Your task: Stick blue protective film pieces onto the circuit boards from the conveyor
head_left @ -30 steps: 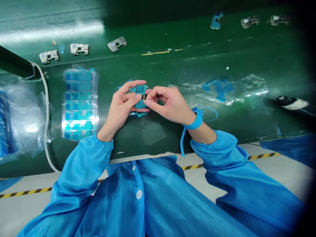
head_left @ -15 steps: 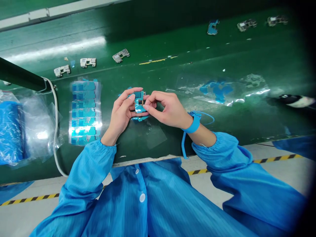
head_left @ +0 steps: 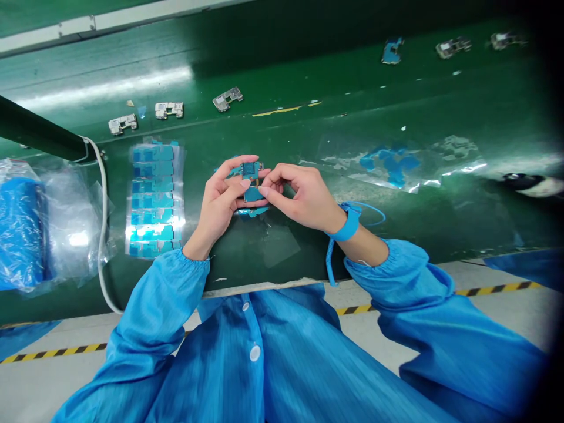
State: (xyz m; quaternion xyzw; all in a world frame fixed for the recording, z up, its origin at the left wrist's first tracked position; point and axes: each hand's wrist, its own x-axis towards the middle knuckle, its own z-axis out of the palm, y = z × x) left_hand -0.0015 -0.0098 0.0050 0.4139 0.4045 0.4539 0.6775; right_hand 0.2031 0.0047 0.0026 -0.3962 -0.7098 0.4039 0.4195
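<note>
Lengthwise, blue circuit board (head_left: 252,194) points forward; left hand (head_left: 220,197) grips it, right hand (head_left: 303,197) pinched narrow at right edge.

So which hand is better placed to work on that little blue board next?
Probably the right hand: its fingertips are at the edge of the little blue board, while the left hand is busy holding it.

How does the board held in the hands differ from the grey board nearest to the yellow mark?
The held board looks mostly blue; the grey board looks silvery. The held board is in the left hand; the grey board lies on the green surface. Both look longer than wide.
</note>
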